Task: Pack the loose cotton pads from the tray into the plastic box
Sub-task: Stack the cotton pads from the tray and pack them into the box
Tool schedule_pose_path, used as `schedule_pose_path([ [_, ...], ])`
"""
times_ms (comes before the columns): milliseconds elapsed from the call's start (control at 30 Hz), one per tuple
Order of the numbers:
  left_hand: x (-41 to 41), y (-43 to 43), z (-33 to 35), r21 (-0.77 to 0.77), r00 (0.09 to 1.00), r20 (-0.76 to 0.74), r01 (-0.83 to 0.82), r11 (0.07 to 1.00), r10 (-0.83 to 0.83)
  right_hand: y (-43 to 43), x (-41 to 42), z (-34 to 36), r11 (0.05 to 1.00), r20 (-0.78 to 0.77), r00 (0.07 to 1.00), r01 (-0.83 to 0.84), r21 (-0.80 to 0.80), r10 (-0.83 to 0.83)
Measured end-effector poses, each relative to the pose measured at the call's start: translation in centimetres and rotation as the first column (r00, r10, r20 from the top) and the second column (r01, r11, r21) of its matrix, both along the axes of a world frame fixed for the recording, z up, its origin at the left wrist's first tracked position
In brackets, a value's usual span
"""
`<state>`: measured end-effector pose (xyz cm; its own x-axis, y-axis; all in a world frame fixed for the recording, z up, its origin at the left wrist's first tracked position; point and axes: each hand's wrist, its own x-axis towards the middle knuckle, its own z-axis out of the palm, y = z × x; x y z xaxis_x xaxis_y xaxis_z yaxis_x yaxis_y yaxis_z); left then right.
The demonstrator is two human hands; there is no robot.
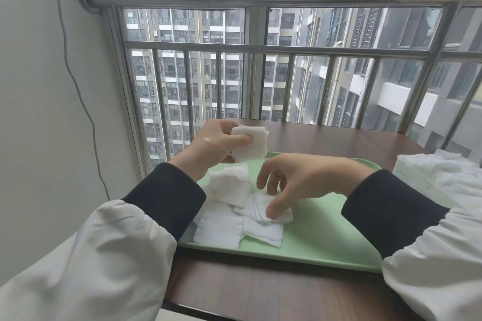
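Observation:
A pale green tray (320, 240) lies on the brown table. Several white square cotton pads (229, 219) lie loose in its left half. My left hand (219, 142) is raised over the tray's far left corner, shut on a small stack of cotton pads (254, 144). My right hand (294, 180) hovers over the pile with fingers spread, its thumb pressing on one flat pad (260, 206). The plastic box (427, 185) stands at the right edge beside the tray, with white pads (459, 174) piled in it.
The table (260, 292) stands against a barred window (260, 81) with a metal rail. A white wall with a hanging cable (75, 81) is to the left. The tray's right half is bare green.

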<state>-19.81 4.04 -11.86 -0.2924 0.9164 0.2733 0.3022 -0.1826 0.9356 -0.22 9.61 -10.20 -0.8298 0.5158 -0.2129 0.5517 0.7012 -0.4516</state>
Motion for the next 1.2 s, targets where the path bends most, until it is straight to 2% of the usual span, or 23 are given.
schedule_pose_path([
  [100, 0.0, 0.0, 0.0, -0.005, 1.0, -0.001, -0.004, 1.0, 0.004, -0.1, 0.1, 0.2, 0.998, 0.07, 0.998, -0.009, 0.056, 0.005],
  [167, 0.0, -0.1, 0.0, -0.012, 1.0, -0.001, -0.001, 1.0, 0.001, -0.1, 0.3, 0.2, 0.998, 0.059, 0.998, -0.023, 0.064, 0.02],
  [467, 0.1, -0.2, 0.1, -0.041, 0.999, 0.037, -0.011, 0.999, 0.013, 0.8, 2.0, 1.3, 0.975, -0.17, 0.985, -0.046, -0.217, 0.008],
  [600, 0.3, -0.4, 0.2, -0.069, 0.999, 0.051, 0.003, 0.998, 0.001, 1.6, 3.0, 1.7, 0.969, -0.267, 0.963, -0.028, -0.246, -0.04],
  [667, 0.5, -0.5, 0.2, -0.082, 0.998, 0.062, 0.022, 0.996, -0.017, 1.8, 3.1, 1.5, 0.958, -0.368, 0.924, -0.012, -0.287, -0.099],
  [800, 1.0, -0.4, 0.4, -0.071, 0.994, 0.092, 0.073, 0.995, -0.066, 1.7, 2.4, 1.0, 0.905, -0.559, 0.774, 0.045, -0.423, -0.299],
  [933, 1.1, -0.3, 0.4, -0.067, 0.986, 0.106, 0.135, 0.989, -0.128, 1.4, 1.5, 0.5, 0.856, -0.582, 0.69, 0.109, -0.506, -0.431],
  [1200, 1.7, -0.8, 0.8, -0.055, 0.931, 0.17, 0.336, 0.94, -0.323, 1.5, 1.0, 0.0, 0.865, -0.585, 0.661, 0.211, -0.456, -0.47],
])
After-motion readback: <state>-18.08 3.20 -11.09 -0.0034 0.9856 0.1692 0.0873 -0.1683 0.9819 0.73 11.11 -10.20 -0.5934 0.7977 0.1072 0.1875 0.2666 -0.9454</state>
